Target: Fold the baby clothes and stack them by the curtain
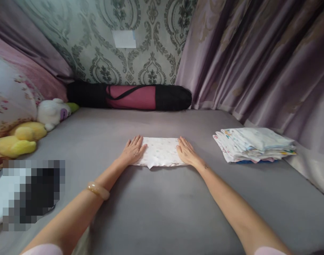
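A folded white cloth (162,151) with a faint small print lies flat on the grey bed surface (164,205). A small corner of it pokes out at the near edge. My left hand (134,150) rests flat on its left end, fingers stretched forward. On the right end my right hand (186,150) lies palm down in the same way, fingers extended. Neither hand grasps the cloth; both press on its top. My left wrist wears a pale bangle (98,190).
To the right stands a stack of folded printed cloths (255,145). A black and red cylindrical bag (130,96) lies along the wall. Plush toys, one yellow (18,140) and one white (51,111), sit at left near a blurred-out patch (31,194). Purple curtains (239,53) hang at right.
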Tool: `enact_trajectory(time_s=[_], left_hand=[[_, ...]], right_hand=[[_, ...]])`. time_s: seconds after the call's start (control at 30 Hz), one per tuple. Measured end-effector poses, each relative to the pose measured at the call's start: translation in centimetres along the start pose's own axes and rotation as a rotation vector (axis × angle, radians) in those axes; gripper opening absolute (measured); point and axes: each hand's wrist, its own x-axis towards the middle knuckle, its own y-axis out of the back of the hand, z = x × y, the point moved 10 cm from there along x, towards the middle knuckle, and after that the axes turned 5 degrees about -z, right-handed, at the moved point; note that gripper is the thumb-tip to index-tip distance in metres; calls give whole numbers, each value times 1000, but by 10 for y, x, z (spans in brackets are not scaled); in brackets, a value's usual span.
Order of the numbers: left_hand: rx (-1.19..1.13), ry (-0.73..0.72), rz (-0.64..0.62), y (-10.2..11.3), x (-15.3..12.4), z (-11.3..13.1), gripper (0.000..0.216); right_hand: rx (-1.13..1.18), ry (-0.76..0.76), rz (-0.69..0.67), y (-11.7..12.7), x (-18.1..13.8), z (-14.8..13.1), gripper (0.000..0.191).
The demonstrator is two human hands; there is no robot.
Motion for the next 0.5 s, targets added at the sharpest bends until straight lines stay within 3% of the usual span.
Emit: enact_trajectory(time_s=[0.13,0.23,0.33,0.5], left_hand=[[67,30,47,10,-7,12,66],[119,-81,146,16,-14,47,63],[118,-188,117,3,-17,78,59],[80,-174,30,-8,-11,82,59]], right_hand=[[-67,14,7,8,-2,-14,62],[-98,160,74,15,-1,-52,60],[-74,297,-3,2,6,-83,59],[-61,274,-113,-14,16,-85,60]])
